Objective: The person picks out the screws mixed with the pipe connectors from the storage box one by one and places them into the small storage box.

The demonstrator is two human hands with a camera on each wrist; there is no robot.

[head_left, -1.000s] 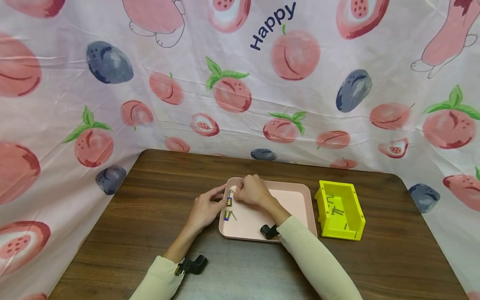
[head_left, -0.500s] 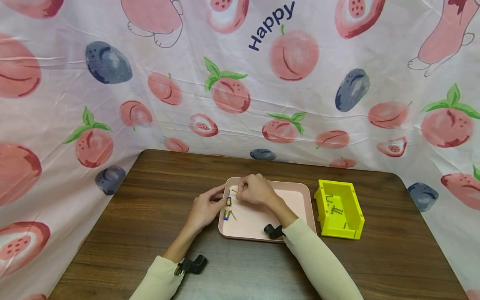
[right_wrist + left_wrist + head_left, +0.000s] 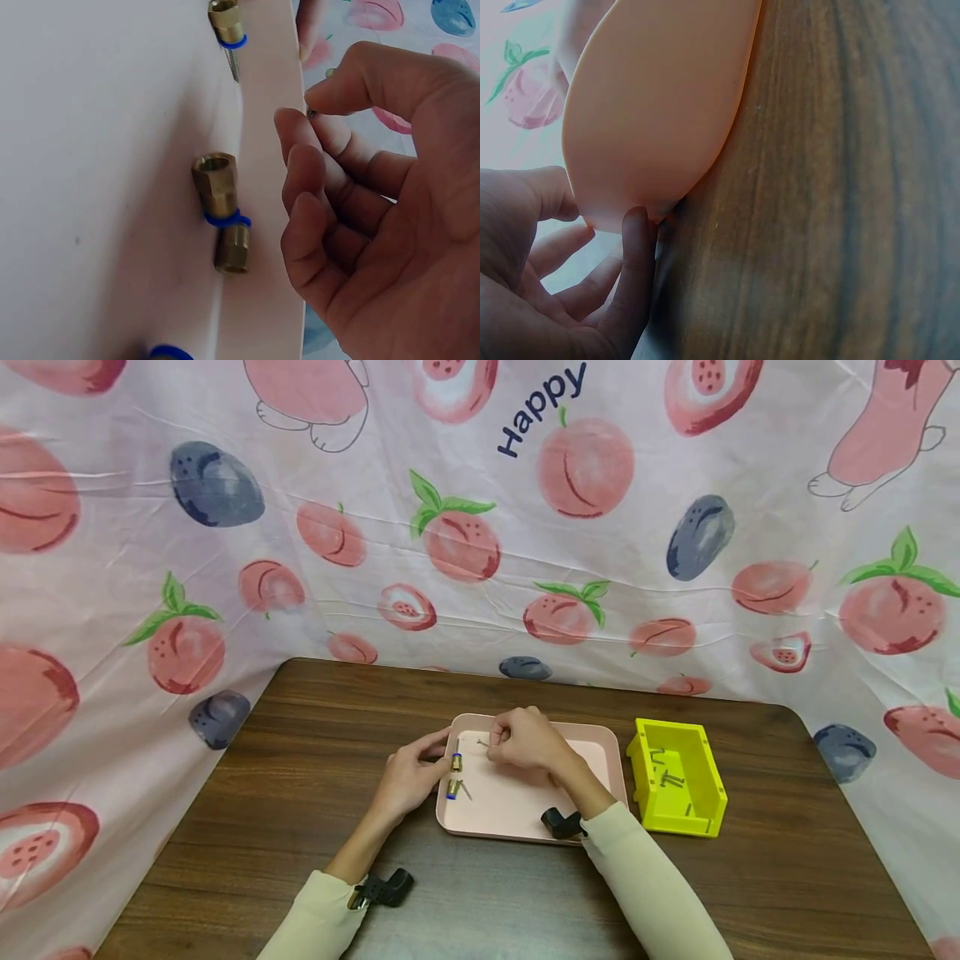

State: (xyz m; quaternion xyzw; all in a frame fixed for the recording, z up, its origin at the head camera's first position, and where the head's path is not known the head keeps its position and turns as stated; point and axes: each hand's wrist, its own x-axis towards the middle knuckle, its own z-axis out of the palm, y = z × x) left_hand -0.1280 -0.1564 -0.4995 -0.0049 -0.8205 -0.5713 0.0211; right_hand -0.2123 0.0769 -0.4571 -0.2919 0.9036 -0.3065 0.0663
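Observation:
The left hand (image 3: 408,781) grips the left rim of the pink tray (image 3: 517,818), its fingers at the outer wall in the left wrist view. Over the tray's far part, the right hand (image 3: 525,739) pinches a small screw (image 3: 482,742) between thumb and forefinger; the screw points out to the left. Along the tray's left side lie brass fittings with blue rings, one fitting (image 3: 457,762) behind another (image 3: 453,789). A loose screw (image 3: 467,791) lies beside the nearer one. The right wrist view shows a fitting (image 3: 215,187) close to the curled fingers.
A yellow bin (image 3: 716,785) stands on the table just right of the tray, with several screws (image 3: 671,778) in it. The brown wooden table (image 3: 337,710) meets a fruit-print cloth (image 3: 465,627) at the back and sides. Each wrist wears a black camera (image 3: 386,887).
The right hand has moved to the right, away from the tray's left edge, with the screw in its fingers. The left hand stays on the rim.

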